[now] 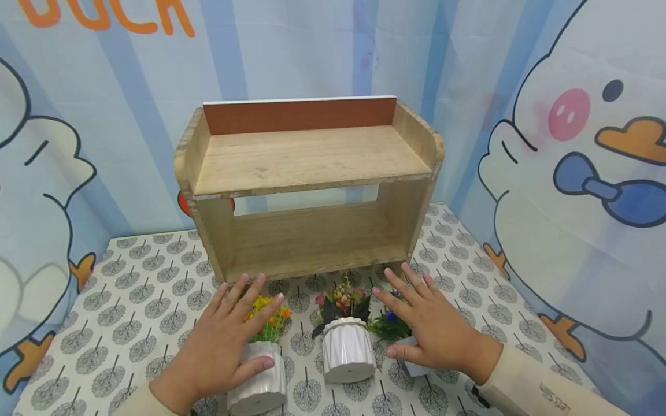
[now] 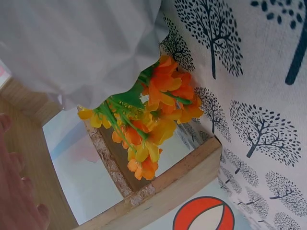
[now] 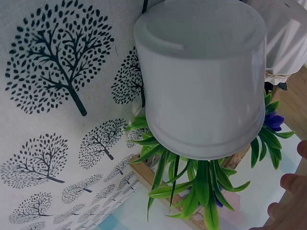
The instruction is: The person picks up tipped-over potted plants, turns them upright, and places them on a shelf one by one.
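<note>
My left hand [image 1: 224,335] is spread flat, fingers straight, over a white ribbed flowerpot [image 1: 260,394] with yellow and orange artificial flowers [image 2: 153,124]. Over on the right, my right hand [image 1: 434,326] has its fingers extended above a smooth white flowerpot [image 3: 204,91] with long green leaves [image 3: 204,189] and a few purple-blue flowers [image 3: 274,121]. It hides much of that pot in the head view. Between the hands, a third white flowerpot [image 1: 348,353], ribbed and tied with twine, bears pink flowers and dark leaves. Neither hand grips anything.
Behind the pots stands a two-tier wooden shelf [image 1: 317,156] with a reddish-brown back strip. A tree-patterned cloth [image 1: 148,318] covers the table. Striped blue curtains [image 1: 307,52] with cartoon ducks hang at the back and sides.
</note>
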`<state>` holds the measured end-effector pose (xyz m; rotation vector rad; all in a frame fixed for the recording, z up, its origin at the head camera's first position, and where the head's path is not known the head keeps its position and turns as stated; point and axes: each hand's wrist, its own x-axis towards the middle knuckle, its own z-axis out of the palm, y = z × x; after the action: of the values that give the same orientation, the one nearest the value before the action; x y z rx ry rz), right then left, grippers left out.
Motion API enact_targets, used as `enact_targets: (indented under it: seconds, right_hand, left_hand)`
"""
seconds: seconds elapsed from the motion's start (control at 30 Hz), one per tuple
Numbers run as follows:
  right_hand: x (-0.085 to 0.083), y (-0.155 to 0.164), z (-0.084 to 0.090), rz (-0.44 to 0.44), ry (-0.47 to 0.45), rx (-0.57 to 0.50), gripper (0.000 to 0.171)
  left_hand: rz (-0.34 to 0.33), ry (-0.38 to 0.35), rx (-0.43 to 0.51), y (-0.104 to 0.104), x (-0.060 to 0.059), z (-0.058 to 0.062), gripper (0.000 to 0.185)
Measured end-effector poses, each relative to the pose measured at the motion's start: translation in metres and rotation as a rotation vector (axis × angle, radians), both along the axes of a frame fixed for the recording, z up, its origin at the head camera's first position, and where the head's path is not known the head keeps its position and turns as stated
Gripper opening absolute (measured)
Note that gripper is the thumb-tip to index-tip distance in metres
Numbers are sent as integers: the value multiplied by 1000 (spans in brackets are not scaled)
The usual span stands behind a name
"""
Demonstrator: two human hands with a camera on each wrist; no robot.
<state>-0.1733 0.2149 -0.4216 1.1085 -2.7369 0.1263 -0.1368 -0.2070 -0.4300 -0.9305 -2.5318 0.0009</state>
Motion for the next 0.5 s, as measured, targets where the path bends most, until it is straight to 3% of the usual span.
enact_targets:
  seconds: [0.5]
  right_hand:
    - [0,2,3,-3,23,-1,94]
  left_hand:
    - [-1,30,37,-4,0,0,93]
